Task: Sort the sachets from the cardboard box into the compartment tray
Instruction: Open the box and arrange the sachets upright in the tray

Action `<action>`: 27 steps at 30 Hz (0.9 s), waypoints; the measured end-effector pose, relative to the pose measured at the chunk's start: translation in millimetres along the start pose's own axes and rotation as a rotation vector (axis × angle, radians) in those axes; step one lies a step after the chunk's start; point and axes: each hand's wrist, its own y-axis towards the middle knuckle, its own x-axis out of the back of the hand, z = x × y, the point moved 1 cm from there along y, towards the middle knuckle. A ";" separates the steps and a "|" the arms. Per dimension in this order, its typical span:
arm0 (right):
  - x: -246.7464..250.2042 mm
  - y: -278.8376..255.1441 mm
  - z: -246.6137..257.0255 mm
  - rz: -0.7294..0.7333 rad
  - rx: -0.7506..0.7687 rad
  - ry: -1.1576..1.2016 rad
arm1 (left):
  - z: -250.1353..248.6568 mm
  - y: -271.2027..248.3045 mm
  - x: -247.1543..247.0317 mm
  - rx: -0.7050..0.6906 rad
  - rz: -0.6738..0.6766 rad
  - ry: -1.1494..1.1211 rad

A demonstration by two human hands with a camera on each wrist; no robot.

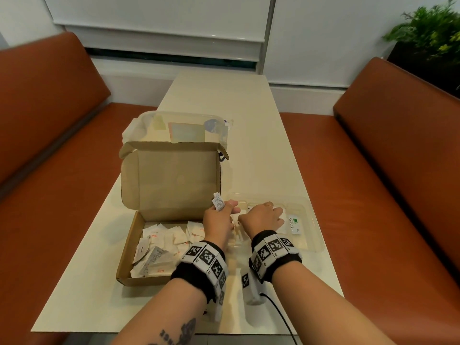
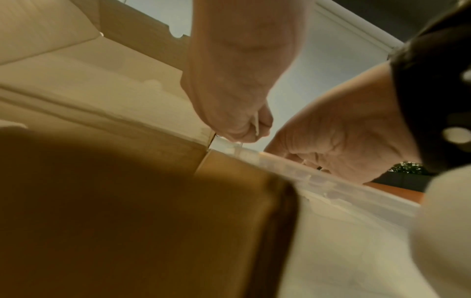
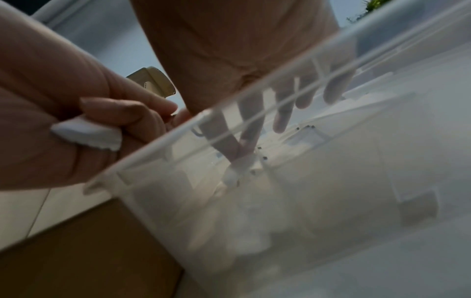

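A pale counter [image 1: 251, 135] runs between two orange benches [image 1: 388, 155]; a lidded clear container [image 1: 184, 128] stands behind the open cardboard box [image 1: 139, 245], which holds a loose heap of white sachets [image 1: 161, 242]. Just beside it lies one clear compartment tray [image 1: 308, 212]. The left hand [image 1: 219, 220] grips one white printed sachet [image 1: 218, 201]; the right hand [image 1: 263, 215] reaches into the tray, thumb and forefinger pinching another white sachet [image 3: 239, 169].
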 end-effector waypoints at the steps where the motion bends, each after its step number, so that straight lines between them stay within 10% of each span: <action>1: -0.5 0.2 -0.3 0.000 -0.013 0.019 | 1.3 -0.3 0.4 0.003 -0.002 -0.001; 18: 8.0 2.3 -5.7 -0.111 0.361 -0.084 | 9.6 1.8 4.7 0.028 -0.017 -0.021; 27: 11.3 8.5 -19.0 0.119 0.698 -0.332 | 10.9 2.4 4.1 0.052 -0.044 0.003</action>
